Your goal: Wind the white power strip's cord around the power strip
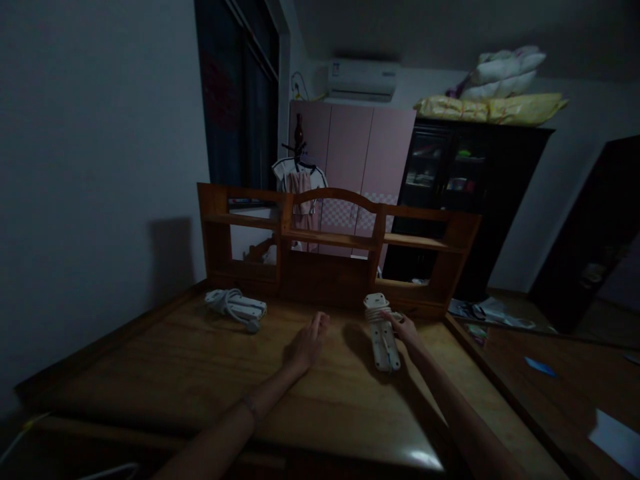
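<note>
In the dim head view a white power strip with its cord wound on it lies on a wooden desk, slightly right of centre. My right hand touches its right side with the fingers on it. Whether it grips the strip is unclear. My left hand rests flat on the desk to the left of the strip, fingers stretched forward, holding nothing. A second white power strip with a coiled cable lies further left near the back.
A wooden shelf unit stands along the desk's back edge. Behind it are a pink wardrobe, a dark cabinet topped with bedding, and an air conditioner. Papers lie on the floor at right.
</note>
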Available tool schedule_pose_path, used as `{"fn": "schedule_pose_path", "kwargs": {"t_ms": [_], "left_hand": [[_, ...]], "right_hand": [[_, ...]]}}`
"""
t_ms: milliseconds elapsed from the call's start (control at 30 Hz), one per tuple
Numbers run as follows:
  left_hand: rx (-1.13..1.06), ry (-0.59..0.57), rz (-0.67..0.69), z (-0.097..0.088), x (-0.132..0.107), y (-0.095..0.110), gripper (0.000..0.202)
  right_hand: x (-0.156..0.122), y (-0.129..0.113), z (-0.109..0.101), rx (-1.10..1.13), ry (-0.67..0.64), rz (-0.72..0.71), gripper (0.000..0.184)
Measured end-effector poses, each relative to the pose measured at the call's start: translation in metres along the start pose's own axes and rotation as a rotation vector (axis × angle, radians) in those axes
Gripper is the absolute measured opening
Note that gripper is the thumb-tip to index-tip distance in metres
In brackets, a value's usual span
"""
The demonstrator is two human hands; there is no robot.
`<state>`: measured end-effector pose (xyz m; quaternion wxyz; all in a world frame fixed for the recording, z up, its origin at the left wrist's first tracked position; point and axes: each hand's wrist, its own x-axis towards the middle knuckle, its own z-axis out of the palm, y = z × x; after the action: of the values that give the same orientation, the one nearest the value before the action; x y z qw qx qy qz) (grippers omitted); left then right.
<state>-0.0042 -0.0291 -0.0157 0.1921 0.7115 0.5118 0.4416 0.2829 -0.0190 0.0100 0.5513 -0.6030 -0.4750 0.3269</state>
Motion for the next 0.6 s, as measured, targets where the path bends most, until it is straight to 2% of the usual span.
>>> {"fn": "schedule_pose_path", "kwargs": {"t_ms": [167,267,400,533,600], "left_hand": [[0.049,-0.055,0.051,0.003,-0.004,0.009,0.040],[0.071,-0.094,0.094,0.006,-0.006,0.011,0.037],[0.090,-0.108,0.113,0.007,-0.005,0.008,0.036],[0.105,-0.108,0.100,0.004,0.000,0.004,0.040],[0.114,-0.121,0.098,0.004,0.001,0.004,0.040]], "right_hand": [[0.015,0.004,-0.081,-0.093,0.093,0.076,0.052],[0.021,0.007,-0.115,-0.134,0.138,0.150,0.050],[0.022,0.010,-0.134,-0.173,0.163,0.205,0.049],[0.024,0.008,-0.136,-0.346,0.191,0.212,0.042],[0.027,0.006,-0.137,-0.417,0.241,0.170,0.040]]}}
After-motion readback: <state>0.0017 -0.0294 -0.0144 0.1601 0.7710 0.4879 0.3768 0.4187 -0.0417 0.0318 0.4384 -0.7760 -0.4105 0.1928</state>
